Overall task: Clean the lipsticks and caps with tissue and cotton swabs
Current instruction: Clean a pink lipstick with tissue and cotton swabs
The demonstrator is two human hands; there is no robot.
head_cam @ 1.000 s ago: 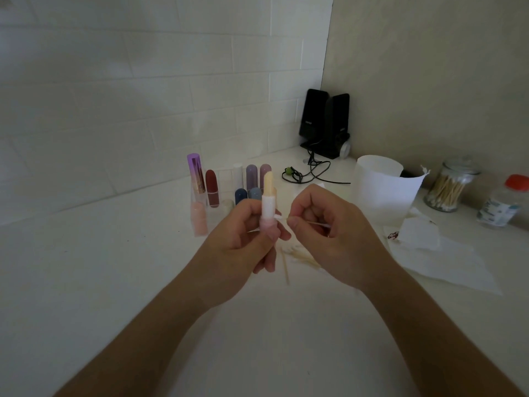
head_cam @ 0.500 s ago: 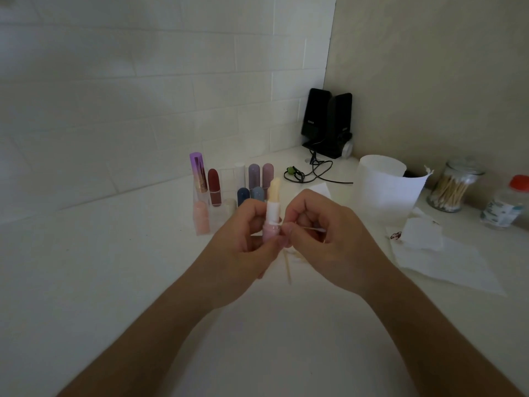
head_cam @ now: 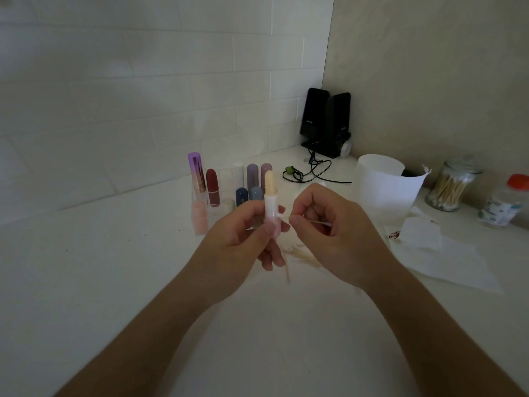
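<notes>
Mid-frame, left hand (head_cam: 246,239) grips the lipstick (head_cam: 270,204) by its hard base, right hand (head_cam: 329,224) pinches a cotton swab (head_cam: 319,222); the exposed tip looks soft, probably smears easily.

White tiled wall (head_cam: 143,96) at left meets plain beige wall (head_cam: 429,67) at right in a corner. White counter (head_cam: 86,282) runs below both, with two black speakers (head_cam: 326,121) standing in the corner. Light dim and even, no hard shadows.
</notes>
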